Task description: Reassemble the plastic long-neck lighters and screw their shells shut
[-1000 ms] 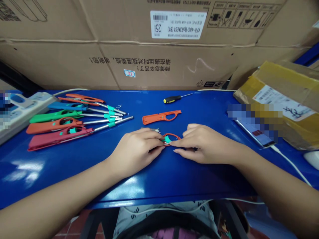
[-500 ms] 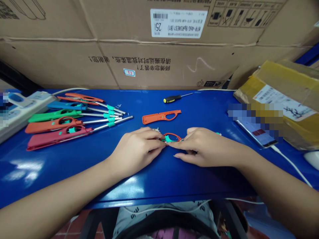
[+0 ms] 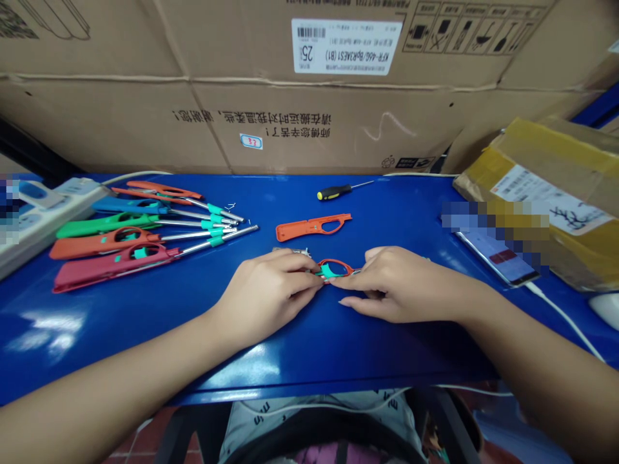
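Observation:
An opened orange gas lighter (image 3: 344, 264) with a teal trigger lies on the blue table between my hands. My left hand (image 3: 271, 287) is closed over its handle end, fingertips at the trigger. With its index fingertip pressed beside the trigger, my right hand (image 3: 401, 283) curls its other fingers over the rod end; the hand hides most of the rod. A loose orange handle half (image 3: 313, 227) rests just beyond my hands. Small metal parts (image 3: 293, 251) show above my left fingers, partly covered.
Several lighters (image 3: 116, 261) in red, orange, green and blue lie at the left, beside a white power strip (image 3: 48, 212). A screwdriver (image 3: 334, 192) is at the back. On the right are a phone (image 3: 498, 254) with its cable and a taped box (image 3: 556, 193). A large carton (image 3: 271, 96) stands behind.
Both hands stay nearly in place on the lighter, with only slight finger shifts. A little more of the small metal parts shows above my left hand.

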A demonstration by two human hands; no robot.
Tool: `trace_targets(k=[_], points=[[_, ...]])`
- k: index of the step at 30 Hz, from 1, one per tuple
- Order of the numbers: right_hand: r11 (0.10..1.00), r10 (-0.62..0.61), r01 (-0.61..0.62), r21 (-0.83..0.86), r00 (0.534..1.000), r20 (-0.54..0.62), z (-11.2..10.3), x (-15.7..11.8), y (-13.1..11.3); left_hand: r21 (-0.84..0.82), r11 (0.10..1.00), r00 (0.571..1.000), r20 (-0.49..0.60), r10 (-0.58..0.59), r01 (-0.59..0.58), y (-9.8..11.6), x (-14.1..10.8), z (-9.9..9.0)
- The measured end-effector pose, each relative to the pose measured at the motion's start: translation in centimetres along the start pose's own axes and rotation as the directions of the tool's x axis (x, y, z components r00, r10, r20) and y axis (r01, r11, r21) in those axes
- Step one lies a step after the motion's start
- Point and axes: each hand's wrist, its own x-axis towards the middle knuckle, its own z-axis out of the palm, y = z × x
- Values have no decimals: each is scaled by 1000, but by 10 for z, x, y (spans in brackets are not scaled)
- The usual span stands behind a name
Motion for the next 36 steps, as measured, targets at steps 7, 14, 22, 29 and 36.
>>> trace_targets(k=[7, 14, 22, 29, 36], points=[[999, -43, 42, -16, 997, -63, 1, -2, 4, 2, 1000, 1000, -3, 6, -6, 1, 0, 0], [999, -47, 46, -26, 996, -70, 0, -2, 2, -4, 1000, 1000, -6, 13, -13, 1, 1, 0], [999, -12, 19, 45, 991, -132, -10, -6, 5, -17, 1000, 1000, 6, -8, 8, 2, 2, -1], [995, 61, -58, 78, 998, -34, -13, -8, 5, -36, 999, 999, 24, -31, 32, 1, 0, 0], [994, 68, -68, 80, 998, 1, -15, -9, 5, 6, 1000, 1000, 30, -3, 3, 1, 1, 1]])
